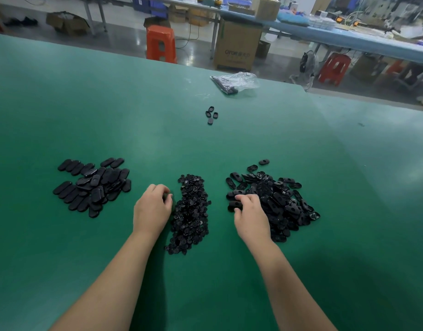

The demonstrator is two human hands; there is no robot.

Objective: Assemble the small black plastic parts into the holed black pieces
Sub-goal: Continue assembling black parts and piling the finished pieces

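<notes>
Both hands (pixel 153 209) (pixel 250 215) reach into black part piles (pixel 190 211) (pixel 277 201)

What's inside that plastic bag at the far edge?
The clear bag holds dark parts bunched at its left end; the crumpled film blurs their shape and count. The rest looks empty.

Both bare forearms rise from the bottom edge toward the frame's centre. The left hand (pixel 152 209) sits left of centre, knuckles up, fingers curled under. The right hand (pixel 250 215), right of centre, curls its fingers forward, palm down.
</notes>
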